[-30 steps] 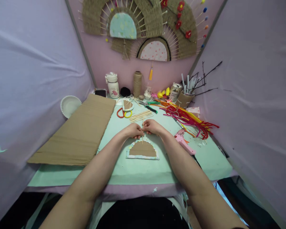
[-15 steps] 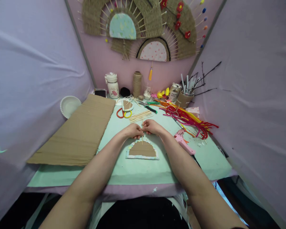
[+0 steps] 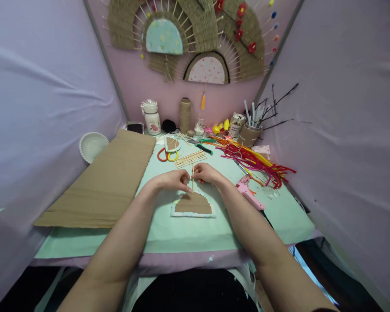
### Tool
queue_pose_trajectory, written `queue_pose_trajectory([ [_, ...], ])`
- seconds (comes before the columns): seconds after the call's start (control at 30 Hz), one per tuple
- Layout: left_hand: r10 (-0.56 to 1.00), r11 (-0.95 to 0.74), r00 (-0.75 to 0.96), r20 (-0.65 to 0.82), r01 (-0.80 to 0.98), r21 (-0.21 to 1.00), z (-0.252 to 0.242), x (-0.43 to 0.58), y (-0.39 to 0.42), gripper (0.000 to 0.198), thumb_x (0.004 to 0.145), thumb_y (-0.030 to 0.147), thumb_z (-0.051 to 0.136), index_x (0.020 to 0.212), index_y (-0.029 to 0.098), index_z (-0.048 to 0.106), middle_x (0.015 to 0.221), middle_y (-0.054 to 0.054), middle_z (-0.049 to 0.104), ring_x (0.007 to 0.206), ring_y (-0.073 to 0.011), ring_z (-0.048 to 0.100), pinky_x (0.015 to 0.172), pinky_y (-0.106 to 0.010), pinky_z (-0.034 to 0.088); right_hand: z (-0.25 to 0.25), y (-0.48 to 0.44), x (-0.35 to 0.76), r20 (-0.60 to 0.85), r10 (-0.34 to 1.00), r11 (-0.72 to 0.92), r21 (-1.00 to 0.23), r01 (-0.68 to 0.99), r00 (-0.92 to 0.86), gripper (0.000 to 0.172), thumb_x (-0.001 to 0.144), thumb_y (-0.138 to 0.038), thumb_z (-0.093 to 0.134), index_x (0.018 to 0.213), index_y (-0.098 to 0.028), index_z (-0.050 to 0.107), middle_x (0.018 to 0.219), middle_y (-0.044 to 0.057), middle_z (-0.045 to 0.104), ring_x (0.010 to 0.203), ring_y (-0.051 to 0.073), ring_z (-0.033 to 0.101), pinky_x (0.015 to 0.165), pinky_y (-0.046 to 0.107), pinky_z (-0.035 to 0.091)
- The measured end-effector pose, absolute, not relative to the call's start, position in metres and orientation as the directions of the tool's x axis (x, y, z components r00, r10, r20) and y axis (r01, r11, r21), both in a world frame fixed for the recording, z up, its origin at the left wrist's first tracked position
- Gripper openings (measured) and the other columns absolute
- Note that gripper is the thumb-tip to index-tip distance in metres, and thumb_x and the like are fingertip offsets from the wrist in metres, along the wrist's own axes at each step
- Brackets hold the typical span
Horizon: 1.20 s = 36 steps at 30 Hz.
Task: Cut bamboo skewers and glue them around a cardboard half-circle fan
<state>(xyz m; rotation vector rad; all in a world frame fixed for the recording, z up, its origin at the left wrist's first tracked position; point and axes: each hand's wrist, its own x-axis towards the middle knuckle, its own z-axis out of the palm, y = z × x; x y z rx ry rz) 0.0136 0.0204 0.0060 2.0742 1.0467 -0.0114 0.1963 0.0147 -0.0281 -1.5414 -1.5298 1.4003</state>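
My right hand (image 3: 204,173) pinches a thin wooden stick (image 3: 193,184), which stands up and down in the view. The stick's near end lies over the curved top edge of a half-round cardboard piece (image 3: 195,203) edged with pale patterned fabric. To the left of the stick is my left hand (image 3: 177,180), its thumb and fingers apart. Its thumb tip comes close to the stick just above the cardboard; whether it touches, I cannot tell. Just beyond my hands lies a row of similar wooden sticks (image 3: 191,159).
A large cardboard sheet (image 3: 107,182) covers the table's left. At right lie a pink glue gun (image 3: 249,195) and red and orange pipe cleaners (image 3: 256,160). Behind are scissors (image 3: 167,155), pliers (image 3: 204,148), a twine spool (image 3: 185,116) and a white bottle (image 3: 151,118).
My left hand has opened from its closed grip at the stick, its thumb now lower, near the cardboard's edge. My right hand keeps its pinch. The whole view has shifted slightly.
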Motion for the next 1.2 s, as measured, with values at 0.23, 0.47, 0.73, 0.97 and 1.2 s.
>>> queue_pose_trajectory([
  [0.23,0.591,-0.595,0.688,-0.42,0.724,0.349,0.01,0.016,-0.002,0.081,0.048,0.057,0.081,0.114,0.02,0.053,0.121,-0.01,0.051,0.113,-0.0282,0.049,0.091,-0.032,0.044,-0.031,0.015,0.196,-0.284,0.94,-0.204,-0.911,0.359,-0.187,0.026,0.073,-0.006,0.072,0.07,-0.018,0.048,0.042,-0.011,0.05,0.033,0.004,0.043,0.037,0.015,0.034],
  [0.47,0.579,-0.628,0.703,-0.414,0.708,0.323,0.001,0.018,-0.003,0.075,0.05,0.051,0.081,0.112,0.022,0.051,0.115,-0.008,0.049,0.109,-0.0281,0.048,0.088,-0.035,0.045,-0.031,0.016,0.196,-0.28,0.941,-0.198,-0.912,0.36,-0.19,0.027,0.073,-0.005,0.071,0.069,-0.018,0.048,0.042,-0.011,0.051,0.034,0.004,0.042,0.037,0.016,0.034],
  [0.73,0.582,-0.627,0.7,-0.414,0.71,0.32,0.001,0.018,-0.004,0.075,0.05,0.051,0.081,0.112,0.023,0.05,0.117,-0.007,0.048,0.109,-0.0276,0.048,0.088,-0.034,0.046,-0.03,0.015,0.195,-0.265,0.947,-0.187,-0.914,0.359,-0.183,0.026,0.074,-0.004,0.068,0.069,-0.018,0.047,0.043,-0.011,0.05,0.035,0.004,0.043,0.038,0.016,0.035],
  [0.97,0.579,-0.627,0.704,-0.411,0.707,0.328,0.0,0.018,-0.002,0.075,0.049,0.05,0.082,0.112,0.023,0.05,0.117,-0.007,0.049,0.111,-0.028,0.048,0.089,-0.035,0.046,-0.031,0.015,0.195,-0.26,0.947,-0.177,-0.913,0.368,-0.19,0.025,0.073,-0.006,0.07,0.069,-0.018,0.048,0.042,-0.011,0.049,0.033,0.004,0.042,0.036,0.016,0.033],
  [1.2,0.602,-0.617,0.699,-0.387,0.714,0.331,0.0,0.018,-0.003,0.086,0.048,0.052,0.082,0.121,0.021,0.047,0.123,-0.01,0.051,0.115,-0.0296,0.049,0.093,-0.036,0.046,-0.032,0.015,0.195,-0.252,0.948,-0.169,-0.917,0.362,-0.196,0.024,0.074,-0.005,0.067,0.071,-0.019,0.047,0.043,-0.011,0.049,0.035,0.004,0.044,0.038,0.015,0.035],
])
